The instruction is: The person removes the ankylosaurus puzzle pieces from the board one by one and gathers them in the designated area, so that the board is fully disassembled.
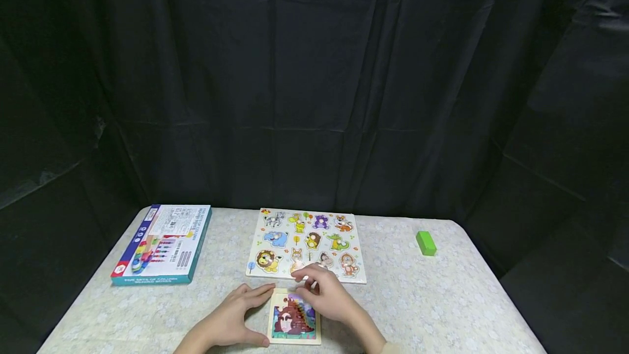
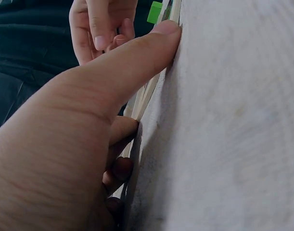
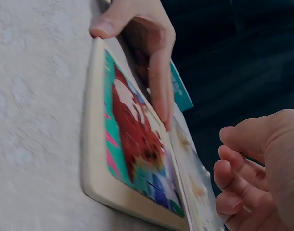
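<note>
Black drapes are hanging behind the tabletop (image 1: 442, 299); a small puzzle (image 1: 294, 318) is lying at its near edge. The left hand (image 1: 231, 318) is bracing the puzzle's left side with straight fingers and thumb, while the right hand (image 1: 330, 295) is hovering over its far right corner, fingers curled, holding nothing that shows

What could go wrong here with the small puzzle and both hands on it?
The small puzzle lies close to the table edge; a push from the left hand might slide it off. The right hand, fingers curled over its far edge, sits beside the animal board and might nudge it or its pieces.
</note>
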Action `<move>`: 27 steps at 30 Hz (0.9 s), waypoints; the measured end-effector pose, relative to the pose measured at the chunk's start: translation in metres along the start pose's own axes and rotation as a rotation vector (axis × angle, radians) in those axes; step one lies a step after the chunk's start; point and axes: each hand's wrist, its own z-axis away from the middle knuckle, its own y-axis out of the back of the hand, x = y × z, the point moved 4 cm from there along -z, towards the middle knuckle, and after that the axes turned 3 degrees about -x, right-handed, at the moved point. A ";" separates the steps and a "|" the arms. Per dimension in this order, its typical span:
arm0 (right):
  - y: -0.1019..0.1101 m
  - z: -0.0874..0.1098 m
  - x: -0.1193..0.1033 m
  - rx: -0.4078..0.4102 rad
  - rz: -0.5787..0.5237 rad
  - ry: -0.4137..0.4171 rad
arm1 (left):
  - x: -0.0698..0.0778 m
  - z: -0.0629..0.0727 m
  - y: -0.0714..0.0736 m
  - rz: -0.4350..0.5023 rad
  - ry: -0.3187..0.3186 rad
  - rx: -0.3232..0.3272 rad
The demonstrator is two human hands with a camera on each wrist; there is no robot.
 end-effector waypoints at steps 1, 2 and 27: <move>-0.002 0.000 0.000 -0.010 -0.003 -0.007 | 0.000 0.000 0.000 -0.001 -0.002 0.001; -0.004 0.001 0.000 -0.020 -0.006 -0.013 | 0.000 0.000 0.000 -0.003 -0.004 0.002; -0.026 0.001 0.006 -0.133 0.145 -0.052 | 0.003 -0.001 -0.001 0.008 0.020 -0.006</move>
